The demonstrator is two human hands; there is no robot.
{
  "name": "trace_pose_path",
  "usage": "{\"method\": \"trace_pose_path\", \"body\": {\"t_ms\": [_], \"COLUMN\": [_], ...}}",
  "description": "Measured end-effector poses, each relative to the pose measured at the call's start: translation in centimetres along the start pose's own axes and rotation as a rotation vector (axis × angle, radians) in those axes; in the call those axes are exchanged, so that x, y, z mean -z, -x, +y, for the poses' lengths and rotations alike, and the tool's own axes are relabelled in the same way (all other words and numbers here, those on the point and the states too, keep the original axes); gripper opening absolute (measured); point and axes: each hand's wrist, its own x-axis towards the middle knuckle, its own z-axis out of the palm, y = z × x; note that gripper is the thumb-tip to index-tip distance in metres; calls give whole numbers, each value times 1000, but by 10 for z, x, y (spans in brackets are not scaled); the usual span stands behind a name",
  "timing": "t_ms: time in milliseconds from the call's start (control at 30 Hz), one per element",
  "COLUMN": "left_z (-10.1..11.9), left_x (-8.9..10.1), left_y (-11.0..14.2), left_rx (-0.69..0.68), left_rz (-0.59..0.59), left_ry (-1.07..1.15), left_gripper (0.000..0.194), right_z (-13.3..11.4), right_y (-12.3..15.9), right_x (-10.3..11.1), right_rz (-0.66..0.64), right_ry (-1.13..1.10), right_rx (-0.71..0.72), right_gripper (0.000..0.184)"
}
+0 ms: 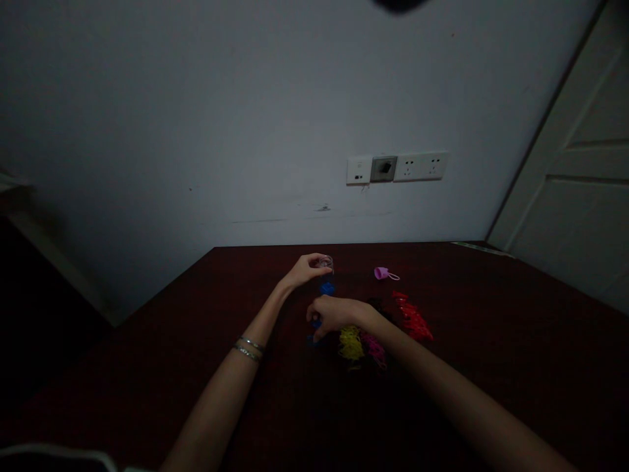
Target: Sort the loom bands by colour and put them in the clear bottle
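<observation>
My left hand is closed round a small clear plastic container, held at the far side of the table. Just below it lies a small blue heap of loose pieces. Nearer to me, my right hand reaches in from the right with its fingers curled down over more blue pieces, some of them between thumb and fingers. Beside its wrist are a bundle of thin yellow bands and a magenta bundle. The dim light blurs their detail.
A row of red pieces lies to the right of the bundles, near a dark bundle partly behind my right forearm. A purple cap with a loop lies farther back. The dark red table meets a wall with sockets.
</observation>
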Motion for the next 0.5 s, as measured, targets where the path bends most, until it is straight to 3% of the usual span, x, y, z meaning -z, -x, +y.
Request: {"method": "trace_pose_path", "body": {"t_ms": [233, 500], "left_z": [0, -1], "left_x": [0, 0], "left_y": [1, 0], "left_rx": [-22, -16], "left_rz": [-12, -19], "left_ry": [11, 27], "left_gripper": [38, 39], "right_z": [-8, -15], "right_y": [-1, 0], "right_x": [-2, 0], "right_rz": [-50, -105], "right_ry": [11, -26], "right_rx": [16, -16], "right_gripper": [27, 23]}}
